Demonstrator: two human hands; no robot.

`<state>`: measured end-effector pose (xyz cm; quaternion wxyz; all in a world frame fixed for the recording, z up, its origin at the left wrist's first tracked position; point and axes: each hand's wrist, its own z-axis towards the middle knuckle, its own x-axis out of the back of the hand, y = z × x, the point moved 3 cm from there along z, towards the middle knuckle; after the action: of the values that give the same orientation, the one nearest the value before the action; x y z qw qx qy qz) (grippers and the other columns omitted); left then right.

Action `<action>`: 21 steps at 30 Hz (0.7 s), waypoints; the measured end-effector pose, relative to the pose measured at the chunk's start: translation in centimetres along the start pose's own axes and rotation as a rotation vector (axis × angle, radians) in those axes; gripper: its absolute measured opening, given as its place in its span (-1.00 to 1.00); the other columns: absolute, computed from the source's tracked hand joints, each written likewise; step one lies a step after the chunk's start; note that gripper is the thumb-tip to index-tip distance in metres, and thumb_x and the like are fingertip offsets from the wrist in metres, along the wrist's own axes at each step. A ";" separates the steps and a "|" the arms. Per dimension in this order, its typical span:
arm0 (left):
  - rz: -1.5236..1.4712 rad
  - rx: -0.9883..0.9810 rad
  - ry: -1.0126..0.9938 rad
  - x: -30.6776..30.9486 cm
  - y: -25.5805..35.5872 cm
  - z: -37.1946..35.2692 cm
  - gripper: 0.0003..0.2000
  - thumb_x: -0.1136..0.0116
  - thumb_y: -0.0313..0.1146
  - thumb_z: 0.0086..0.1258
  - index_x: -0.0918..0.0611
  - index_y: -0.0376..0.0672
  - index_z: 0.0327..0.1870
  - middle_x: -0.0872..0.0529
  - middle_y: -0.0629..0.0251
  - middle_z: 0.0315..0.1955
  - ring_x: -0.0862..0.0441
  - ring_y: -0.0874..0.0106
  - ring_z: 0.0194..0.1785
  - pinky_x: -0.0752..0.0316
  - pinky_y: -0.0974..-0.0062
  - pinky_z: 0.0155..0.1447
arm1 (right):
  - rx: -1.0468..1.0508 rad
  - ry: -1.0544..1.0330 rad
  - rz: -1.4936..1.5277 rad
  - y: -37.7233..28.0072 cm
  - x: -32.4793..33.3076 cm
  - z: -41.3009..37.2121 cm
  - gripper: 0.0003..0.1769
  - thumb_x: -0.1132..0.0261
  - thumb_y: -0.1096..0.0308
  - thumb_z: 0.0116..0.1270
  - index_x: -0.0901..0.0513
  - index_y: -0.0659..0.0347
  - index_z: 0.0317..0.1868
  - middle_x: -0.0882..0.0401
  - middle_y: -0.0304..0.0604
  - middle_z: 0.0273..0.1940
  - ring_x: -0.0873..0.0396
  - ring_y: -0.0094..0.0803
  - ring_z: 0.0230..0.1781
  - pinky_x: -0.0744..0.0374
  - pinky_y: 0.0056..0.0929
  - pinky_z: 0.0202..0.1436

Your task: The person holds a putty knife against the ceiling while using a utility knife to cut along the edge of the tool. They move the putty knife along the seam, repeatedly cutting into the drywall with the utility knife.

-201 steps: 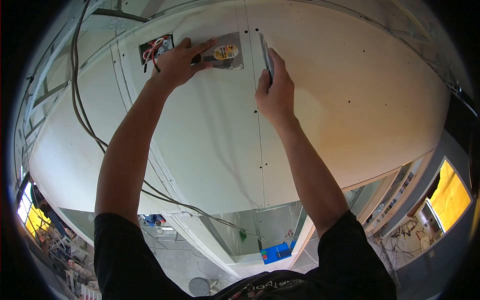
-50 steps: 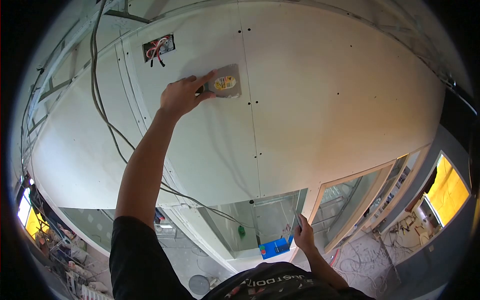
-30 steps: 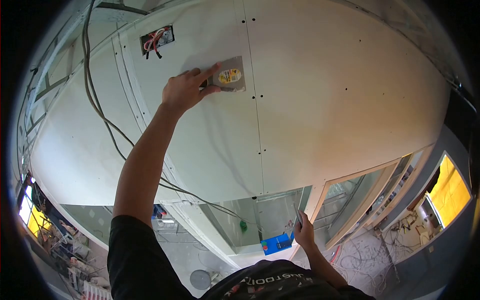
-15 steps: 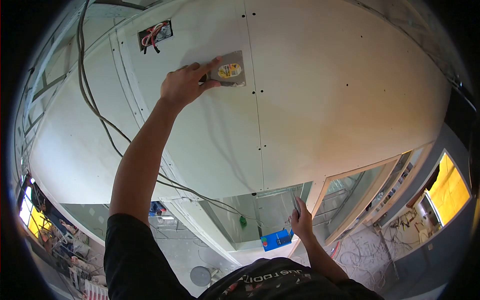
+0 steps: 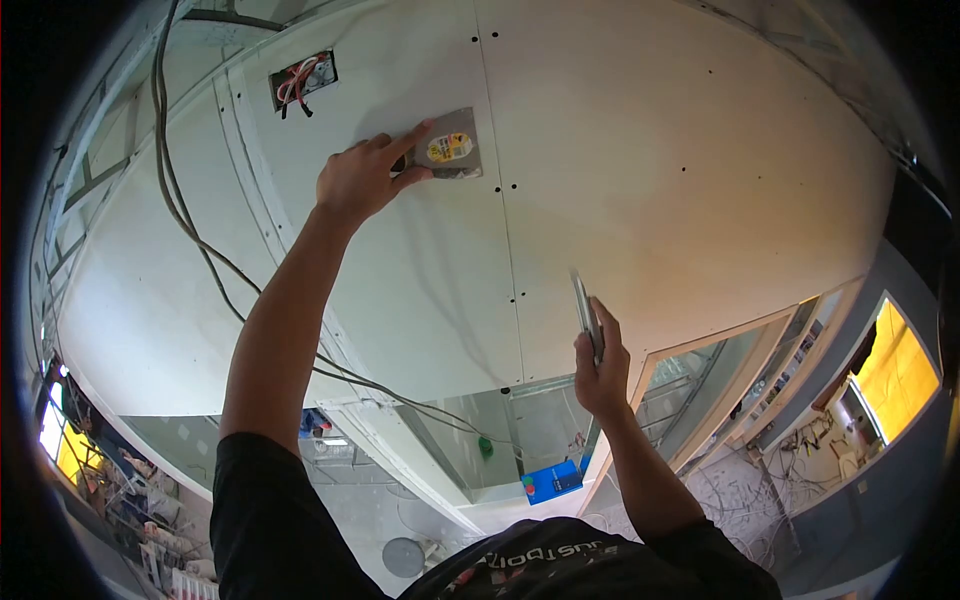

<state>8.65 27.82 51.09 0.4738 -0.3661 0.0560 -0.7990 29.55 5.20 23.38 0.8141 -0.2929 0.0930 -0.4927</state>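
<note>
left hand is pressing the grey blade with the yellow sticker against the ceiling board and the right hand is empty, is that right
Not quite. The left hand does press the grey blade with the yellow sticker against the ceiling board, but the right hand is not empty: it grips a thin flat tool. The head view shows this.

Drywall board (image 5: 650, 180) is the only carrying surface: scraper (image 5: 447, 150) flat against it just left of the vertical joint (image 5: 508, 250), screw heads (image 5: 512, 186) dotted along that joint, wire-filled cutout (image 5: 302, 80) up-left, grey cables (image 5: 185, 220) trailing past its left edge.
</note>
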 end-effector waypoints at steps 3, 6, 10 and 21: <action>-0.017 -0.006 0.020 -0.6 -0.3 0.0 -0.28 -0.09 0.37 0.41 -0.27 0.60 0.61 -0.75 0.43 -0.16 -0.78 0.40 -0.13 -0.79 0.30 -0.12 | -0.028 -0.007 0.142 -2.9 -0.4 3.1 -0.47 -0.14 0.46 0.55 -0.38 0.36 0.49 -0.61 0.25 0.27 -0.71 0.02 0.17 -0.62 -0.19 0.23; -0.073 0.040 -0.064 0.1 0.0 0.1 -0.28 -0.15 0.33 0.41 -0.26 0.65 0.61 -0.74 0.35 -0.13 -0.78 0.30 -0.04 -0.75 0.19 -0.01 | 0.099 0.016 0.153 -4.8 -1.3 6.7 -0.46 -0.16 0.48 0.54 -0.38 0.34 0.49 -0.62 0.26 0.26 -0.72 0.04 0.14 -0.64 -0.19 0.21; -0.049 0.035 -0.050 0.0 0.1 0.1 -0.28 -0.15 0.33 0.41 -0.26 0.66 0.61 -0.74 0.36 -0.10 -0.78 0.31 -0.04 -0.75 0.20 -0.01 | 0.251 0.056 0.078 -7.8 -3.3 12.0 -0.43 -0.17 0.50 0.51 -0.36 0.30 0.50 -0.64 0.25 0.14 -0.71 0.08 0.03 -0.67 -0.12 0.13; -0.065 -0.014 0.077 -0.3 -0.2 -0.4 -0.31 -0.18 0.32 0.40 -0.35 0.55 0.57 -0.74 0.47 -0.20 -0.78 0.39 -0.11 -0.79 0.29 -0.13 | 0.358 0.095 -0.065 -9.0 -9.2 18.7 -0.40 -0.15 0.48 0.51 -0.31 0.23 0.52 -0.61 0.21 -0.14 -0.68 0.15 -0.19 -0.69 0.07 -0.11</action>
<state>8.34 28.08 50.75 0.4425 -0.3402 0.0678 -0.8269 26.53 17.24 42.42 0.8317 -0.1224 0.0326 -0.5406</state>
